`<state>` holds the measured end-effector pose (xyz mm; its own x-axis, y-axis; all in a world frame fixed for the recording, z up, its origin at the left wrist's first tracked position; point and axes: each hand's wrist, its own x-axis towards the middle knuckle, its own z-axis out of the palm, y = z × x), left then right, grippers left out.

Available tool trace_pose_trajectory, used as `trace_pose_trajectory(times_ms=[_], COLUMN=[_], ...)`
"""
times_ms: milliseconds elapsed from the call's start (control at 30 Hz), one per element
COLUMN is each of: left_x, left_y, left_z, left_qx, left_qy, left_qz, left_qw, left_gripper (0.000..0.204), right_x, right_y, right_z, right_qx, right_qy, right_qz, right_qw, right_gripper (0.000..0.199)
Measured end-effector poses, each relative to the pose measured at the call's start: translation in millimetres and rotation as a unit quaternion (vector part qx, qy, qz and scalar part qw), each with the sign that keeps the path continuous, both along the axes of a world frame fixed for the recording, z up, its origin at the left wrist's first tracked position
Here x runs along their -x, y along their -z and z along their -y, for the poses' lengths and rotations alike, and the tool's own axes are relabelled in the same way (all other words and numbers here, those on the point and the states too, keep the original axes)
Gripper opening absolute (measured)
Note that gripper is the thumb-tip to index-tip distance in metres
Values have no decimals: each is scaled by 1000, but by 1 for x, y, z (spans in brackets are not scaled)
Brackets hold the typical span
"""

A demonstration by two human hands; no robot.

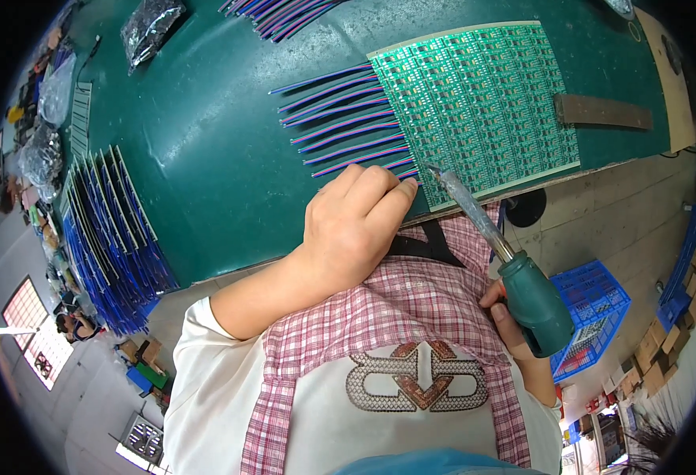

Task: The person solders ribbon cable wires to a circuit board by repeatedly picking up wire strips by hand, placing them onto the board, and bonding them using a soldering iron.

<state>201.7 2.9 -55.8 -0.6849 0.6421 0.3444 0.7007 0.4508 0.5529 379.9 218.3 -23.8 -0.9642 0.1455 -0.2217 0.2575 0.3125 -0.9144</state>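
Soldering iron (480, 212) aiming at the circuit-board panel (483, 103)

In the head view, the right hand (513, 328) is gripping the iron, its partly hidden fingers wrapping the green handle, apparently for guiding the tip. The left hand (354, 218) is resting by the panel's edge, seemingly steadying the wires (348, 131) at twelve o'clock; its fingers are bunching together, but whether they are pinching one, I cannot tell. The panel is lying at one o'clock on the green tabletop (213, 142); a blue crate (593, 277) is sitting at four o'clock.
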Motion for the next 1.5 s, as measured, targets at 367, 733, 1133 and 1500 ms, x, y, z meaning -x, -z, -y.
trace_pose_trajectory(times_ms=[367,733,1133,1500], left_x=[-5,-4,-4,-4], left_y=[-2,-4,-6,-5], left_z=[-4,-2,0,-1], left_qx=[37,51,59,51], left_qy=[-16,-9,-2,-9], left_qz=[-62,-60,-31,-37], left_qw=[997,997,998,998], left_gripper=[22,24,26,25], right_x=[0,7,-3,2], right_y=[-9,-15,-11,-16], right_z=[-11,-5,-7,-7], right_qx=[-178,-128,-149,-156], right_qy=[-127,-84,-73,-86], right_qz=[-13,31,11,36], right_qw=[976,988,986,983], right_gripper=[30,9,29,11])
